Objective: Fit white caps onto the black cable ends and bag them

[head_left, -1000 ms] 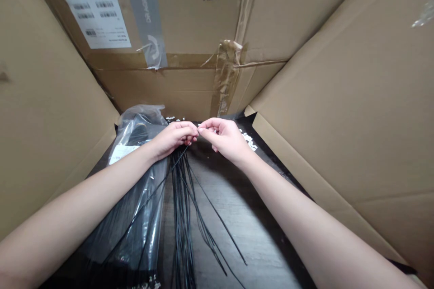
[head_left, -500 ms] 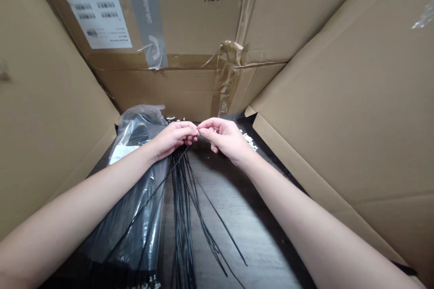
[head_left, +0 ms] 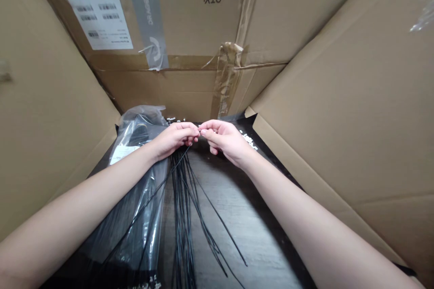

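My left hand (head_left: 178, 139) is closed in a pinch on a thin black cable (head_left: 159, 186), which trails down to the lower left across a plastic bag. Fingertip to fingertip with it, my right hand (head_left: 224, 139) is also pinched; the small piece between its thumb and forefinger is too hidden to name. Below my left hand a bundle of black cables (head_left: 182, 216) lies on the dark table, a few strands fanning to the right. Small white connectors (head_left: 249, 140) are scattered just beyond my right hand.
A clear plastic bag (head_left: 154, 216) of black cables with a white label lies at the left. Cardboard walls stand on the left (head_left: 44, 99), at the back (head_left: 190, 92) and on the right (head_left: 356, 113). More small white pieces (head_left: 171, 119) lie by the back wall.
Both hands stay pinched together in nearly the same place, with only a very slight shift of the fingers. The view has tilted a little; the cables and bag lie as before.
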